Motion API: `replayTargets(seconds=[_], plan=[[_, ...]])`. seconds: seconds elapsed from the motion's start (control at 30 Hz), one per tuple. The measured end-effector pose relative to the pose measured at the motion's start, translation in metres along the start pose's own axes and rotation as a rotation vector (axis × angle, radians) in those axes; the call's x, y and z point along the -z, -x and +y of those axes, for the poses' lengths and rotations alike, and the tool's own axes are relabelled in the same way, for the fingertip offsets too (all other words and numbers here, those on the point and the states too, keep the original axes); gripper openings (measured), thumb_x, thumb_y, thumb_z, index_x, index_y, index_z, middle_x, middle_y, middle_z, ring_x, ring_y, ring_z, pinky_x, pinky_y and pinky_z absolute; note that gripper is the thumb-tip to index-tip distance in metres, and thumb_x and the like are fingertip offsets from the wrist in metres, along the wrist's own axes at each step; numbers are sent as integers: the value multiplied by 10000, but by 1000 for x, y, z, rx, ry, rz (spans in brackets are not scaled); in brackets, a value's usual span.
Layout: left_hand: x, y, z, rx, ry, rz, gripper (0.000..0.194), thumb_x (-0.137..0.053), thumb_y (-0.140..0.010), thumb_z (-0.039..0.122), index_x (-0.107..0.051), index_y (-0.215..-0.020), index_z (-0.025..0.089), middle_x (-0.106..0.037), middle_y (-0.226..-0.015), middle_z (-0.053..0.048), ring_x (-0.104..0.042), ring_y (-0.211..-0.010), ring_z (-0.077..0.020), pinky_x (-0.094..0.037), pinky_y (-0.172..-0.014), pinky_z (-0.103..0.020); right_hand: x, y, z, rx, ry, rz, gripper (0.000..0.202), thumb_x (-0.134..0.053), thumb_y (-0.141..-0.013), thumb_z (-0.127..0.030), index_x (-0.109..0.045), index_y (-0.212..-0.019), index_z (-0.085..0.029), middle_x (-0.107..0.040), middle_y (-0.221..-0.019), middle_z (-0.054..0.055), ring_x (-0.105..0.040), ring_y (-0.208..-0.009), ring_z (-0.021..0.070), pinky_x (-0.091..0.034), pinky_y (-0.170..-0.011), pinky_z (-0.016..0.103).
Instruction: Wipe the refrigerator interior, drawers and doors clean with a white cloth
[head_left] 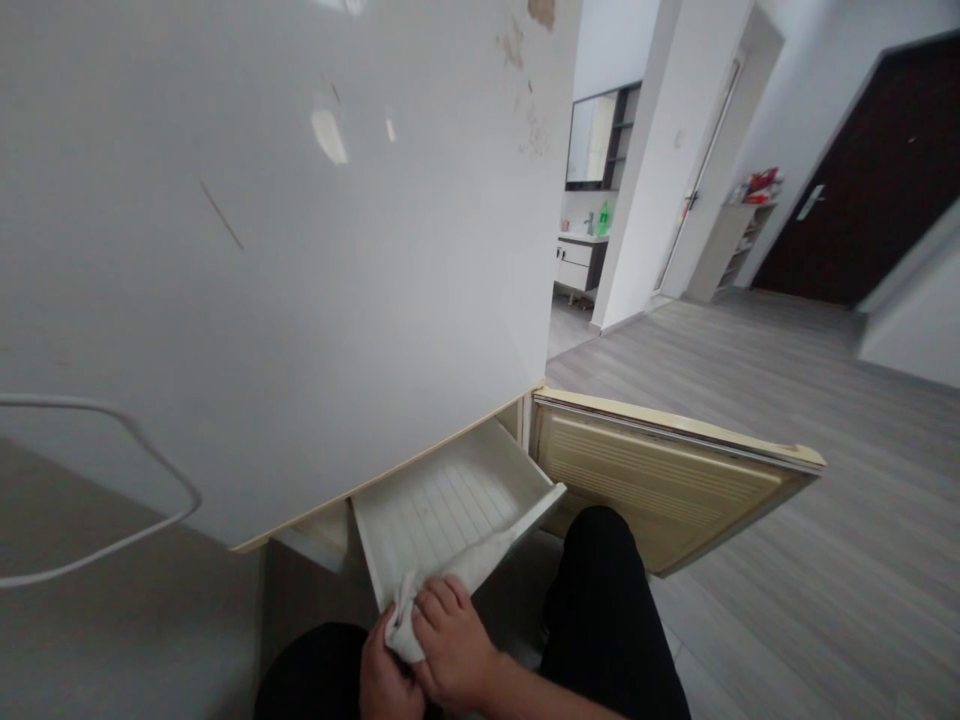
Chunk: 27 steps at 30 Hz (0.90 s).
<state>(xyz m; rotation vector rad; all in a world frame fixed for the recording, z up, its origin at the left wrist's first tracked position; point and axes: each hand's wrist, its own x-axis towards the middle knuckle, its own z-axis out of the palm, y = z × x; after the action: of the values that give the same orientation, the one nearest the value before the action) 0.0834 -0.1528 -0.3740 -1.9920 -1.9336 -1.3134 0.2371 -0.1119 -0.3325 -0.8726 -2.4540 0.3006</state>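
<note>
The left hand (386, 675) and right hand (456, 642) grip 1 crumpled white cloth (405, 632) at the near corner of the white, ribbed plastic drawer (444, 500), already pulled out just ahead of them. Wiping looks underway; how much is finished or left, I cannot tell.

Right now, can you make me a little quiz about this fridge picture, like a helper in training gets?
1. True or false: the pull-out drawer sticks out of the fridge.

2. What do the left hand and right hand both have in their grip?
A) a green bottle
B) a white cloth
C) a white cable

3. Fill in the blank: in the picture, the open lower door is to the ____ of the drawer.

Key: 1. True. 2. B. 3. right.
</note>
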Motion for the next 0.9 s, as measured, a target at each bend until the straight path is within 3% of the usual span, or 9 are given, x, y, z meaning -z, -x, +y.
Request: replayTargets(seconds=[0.1,0.2,0.37,0.5,0.6,0.7,0.8,0.9], plan=[[3,-2,3,-82,-53,-20,527,-573,-875,349,-470,-1335,114,-621,-1198,-184,-635,-1084,-322,-573,-865,-467,20,-7,22,-3,54,-42,515,-546,-892,-497,-558,-1273,-150,-623,-1167,113,-506,-1094,285,-337,-1097,472],[7,-7,8,-159,-64,-35,451,-576,-908,329,-495,-1313,148,-630,-1193,-154,-624,-1114,-297,-558,-910,-448,54,-14,50,-143,100,-79,339,-482,-953,-459,-622,-1100,-187,-646,-998,80,-540,-956,252,-410,-957,433],[6,-10,4,-234,-83,-1,427,-559,-928,312,-493,-1314,144,-645,-1171,-147,-630,-1104,-281,-558,-907,-430,104,-11,116,-453,229,-65,401,-340,-1038,-373,-671,-930,-174,-688,-929,96,-594,-910,236,-408,-921,399],[2,-12,-1,-272,-83,35,410,-563,-924,331,-508,-1293,162,-667,-1129,-133,-658,-1045,-271,-571,-861,-414,120,4,157,-462,318,-19,355,-386,-1026,-342,-678,-968,-148,-690,-941,99,-581,-960,254,-391,-983,408],[0,-13,-1,-251,-70,49,387,-569,-916,342,-526,-1271,193,-683,-1106,-114,-674,-1012,-270,-573,-842,-419,119,8,161,-445,323,22,316,-418,-1014,-331,-683,-985,-161,-690,-954,83,-573,-968,251,-385,-1002,408],[-2,-11,-1,-218,-49,53,372,-581,-908,338,-539,-1252,205,-685,-1103,-110,-675,-1009,-271,-567,-846,-426,113,0,147,-538,331,50,335,-420,-1012,-337,-704,-963,-165,-708,-918,94,-588,-960,258,-372,-1019,422],[-3,-10,-1,-194,-47,60,349,-598,-899,330,-557,-1220,198,-683,-1098,-112,-668,-1011,-272,-554,-862,-424,102,-15,126,-570,324,-3,409,-420,-1005,-413,-729,-953,-149,-723,-886,145,-610,-933,289,-379,-983,463],[-2,-11,-1,-181,-67,62,324,-596,-900,335,-573,-1188,189,-686,-1065,-109,-668,-980,-268,-549,-847,-411,89,-25,108,-533,308,-61,481,-440,-974,-519,-725,-1069,-144,-725,-891,178,-619,-912,313,-395,-916,483]])
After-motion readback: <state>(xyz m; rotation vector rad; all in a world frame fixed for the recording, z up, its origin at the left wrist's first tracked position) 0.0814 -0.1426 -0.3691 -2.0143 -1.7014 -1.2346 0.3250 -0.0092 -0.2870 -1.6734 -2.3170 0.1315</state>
